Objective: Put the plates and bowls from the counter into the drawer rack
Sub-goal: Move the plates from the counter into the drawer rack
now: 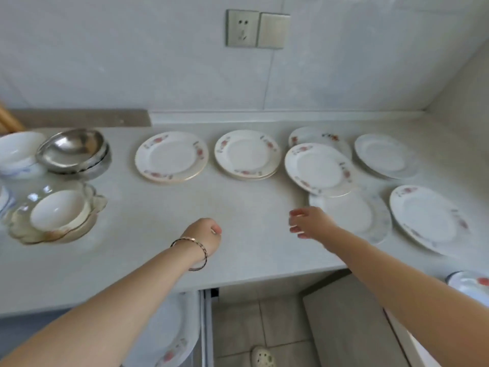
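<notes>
Several white plates with red flower rims lie on the pale counter (238, 234): one stack (172, 157) at centre left, another stack (247, 154) beside it, a tilted plate (320, 168) resting on others, a plain plate (352, 215) and a large plate (428, 218) at right. Bowls stand at left: a steel bowl (72, 152), a white bowl (18, 152), and a white bowl inside a glass dish (57, 213). My left hand (205, 235) hovers over the counter, fingers curled, empty. My right hand (308, 222) reaches with loose fingers near the plain plate, holding nothing.
A wall socket (242, 27) sits on the tiled wall. Below the counter edge a plate (172, 340) shows in the open drawer at lower left, and another plate (471, 284) at lower right. A grey cabinet door (344, 327) stands open over the tiled floor.
</notes>
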